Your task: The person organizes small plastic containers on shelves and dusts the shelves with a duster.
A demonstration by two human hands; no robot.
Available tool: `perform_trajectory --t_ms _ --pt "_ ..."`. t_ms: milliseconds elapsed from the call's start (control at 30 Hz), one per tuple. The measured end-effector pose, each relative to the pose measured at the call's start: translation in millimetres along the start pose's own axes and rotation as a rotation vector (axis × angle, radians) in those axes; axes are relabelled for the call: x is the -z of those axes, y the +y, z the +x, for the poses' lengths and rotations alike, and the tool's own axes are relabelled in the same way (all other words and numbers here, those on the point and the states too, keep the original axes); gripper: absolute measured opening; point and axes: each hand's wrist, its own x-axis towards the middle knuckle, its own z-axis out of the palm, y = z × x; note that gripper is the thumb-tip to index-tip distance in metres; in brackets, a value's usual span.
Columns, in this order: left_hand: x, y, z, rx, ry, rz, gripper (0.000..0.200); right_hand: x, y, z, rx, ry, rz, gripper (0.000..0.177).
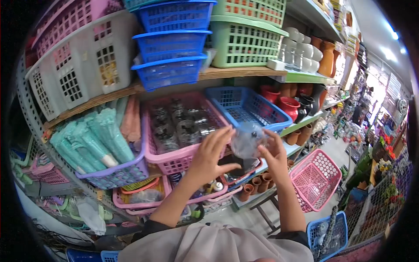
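Note:
A clear, round glass vessel [245, 140] is up in front of my chest, with its mouth or base turned towards me. My right hand [275, 153] grips it from the right, thumb and fingers at its edge. On its other side my left hand [212, 150] has thumb and fingers spread apart, the upper fingertips close to the glass. Behind my left hand, a pink basket [185, 155] holds several clear glass jars [187, 132]. Just beyond the vessel sits a blue basket [238, 97] on the same shelf.
A purple basket [139, 168] of wrapped teal bundles [100, 135] stands at left. Stacked blue baskets [170, 46] and green baskets [244, 48] fill the upper shelf. Red pots [289, 107] and clay pots [246, 191] line the shelves at right. A pink basket [316, 181] is by the aisle.

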Motion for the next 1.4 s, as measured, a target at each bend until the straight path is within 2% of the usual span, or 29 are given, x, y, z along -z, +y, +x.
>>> perform_trajectory --t_ms 67,133,233,300,333,400,433,467,500,533,600,633,667,733,867,933,967,1033,1200,1333,1400 --pt "38.5 -16.9 -2.8 0.068 -0.007 0.091 0.068 -17.6 8.4 24.5 0.094 0.006 0.025 0.048" --pt "67.9 -34.7 -10.1 0.176 -0.020 0.128 0.042 -40.2 2.5 42.2 0.137 0.004 -0.114 0.048" --pt "90.6 -67.3 -23.6 0.381 -0.111 0.094 0.026 -69.2 5.4 67.2 0.177 -0.069 -0.254 0.047" --pt "94.5 -81.1 -28.3 0.452 -0.176 0.132 0.026 -86.7 13.4 80.8 0.149 -0.197 -0.385 0.045" --pt "94.1 -88.1 -31.4 0.521 -0.246 0.160 0.026 -92.6 23.9 88.6 0.209 -0.269 -0.411 0.044" --pt "88.0 -98.5 -38.7 0.546 -0.263 0.162 0.030 -102.2 32.1 98.8 0.251 -0.404 -0.547 0.044" --pt "87.7 -99.9 -40.0 0.611 -0.304 0.144 0.032 -104.6 35.1 104.2 0.250 -0.410 -0.546 0.044" --pt "86.8 -100.9 -41.1 0.675 -0.345 0.127 0.035 -106.0 38.1 109.6 0.219 -0.548 -0.628 0.042" --pt "83.8 -101.5 -42.5 0.648 -0.325 0.183 0.039 -108.0 41.9 114.3 0.187 -0.689 -0.709 0.041" --pt "82.5 -101.2 -43.3 0.655 -0.324 0.183 0.039 -111.2 47.7 118.6 0.185 -0.695 -0.707 0.041" --pt "81.7 -101.2 -43.3 0.654 -0.297 0.224 0.038 -117.6 58.2 126.4 0.114 -0.874 -0.896 0.037" --pt "82.4 -100.4 -42.5 0.652 -0.300 0.225 0.038 -119.8 61.0 128.9 0.109 -0.902 -0.863 0.036" --pt "83.4 -98.5 -41.4 0.665 -0.314 0.247 0.039 -121.5 63.5 130.8 0.107 -0.896 -0.864 0.036" --pt "83.3 -96.9 -39.3 0.673 -0.331 0.264 0.040 -129.7 61.0 131.4 -0.024 -0.882 -0.968 0.036" --pt "83.9 -93.9 -39.0 0.691 -0.325 0.261 0.044 -133.2 81.5 127.7 0.008 -0.856 -0.886 0.035" --pt "85.7 -91.7 -37.6 0.696 -0.324 0.261 0.045 -132.3 83.7 124.6 0.012 -0.727 -0.773 0.038" --pt "86.8 -90.4 -36.6 0.708 -0.340 0.260 0.044 -131.3 84.5 124.7 0.008 -0.727 -0.773 0.038" --pt "85.2 -91.1 -38.5 0.717 -0.363 0.256 0.044 -134.2 76.1 122.4 -0.164 -0.656 -0.782 0.040" --pt "81.4 -93.7 -47.2 0.555 -0.147 0.169 0.028 -138.1 80.1 117.4 -0.079 -0.478 -0.831 0.036" --pt "85.3 -86.7 -42.1 0.617 -0.184 0.161 0.027 -139.6 72.8 112.4 0.017 -0.350 -0.818 0.031" --pt "85.4 -85.5 -42.1 0.603 -0.109 0.113 0.027 -138.8 70.1 111.1 0.017 -0.336 -0.819 0.025"
